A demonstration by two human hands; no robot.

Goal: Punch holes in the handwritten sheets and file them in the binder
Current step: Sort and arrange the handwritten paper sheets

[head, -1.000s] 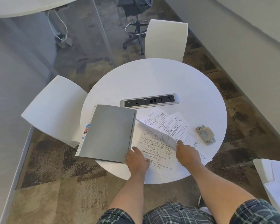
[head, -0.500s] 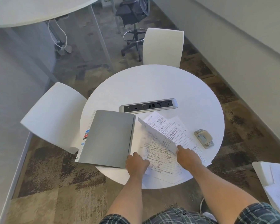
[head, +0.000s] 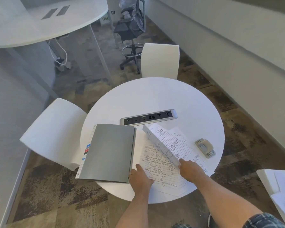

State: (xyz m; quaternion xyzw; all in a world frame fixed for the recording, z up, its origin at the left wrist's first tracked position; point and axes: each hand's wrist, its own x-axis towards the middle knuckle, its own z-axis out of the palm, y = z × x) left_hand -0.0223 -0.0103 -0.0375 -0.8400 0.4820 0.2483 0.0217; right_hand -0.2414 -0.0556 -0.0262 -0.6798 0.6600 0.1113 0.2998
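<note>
Lifting the top sheet off the pile

The right hand pinched the handwritten sheet by its near edge; the left hand lay flat, grasping nothing, pinning the pile beside the closed binder at the round table's near edge. Peeling slowly should avoid dragging sheets; the hole punch waited near the right edge.

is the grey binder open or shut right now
Shut. The grey binder lies flat on the round table, cover down, coloured tabs sticking out its left edge. The handwritten sheets lie beside it, not inside.
</note>
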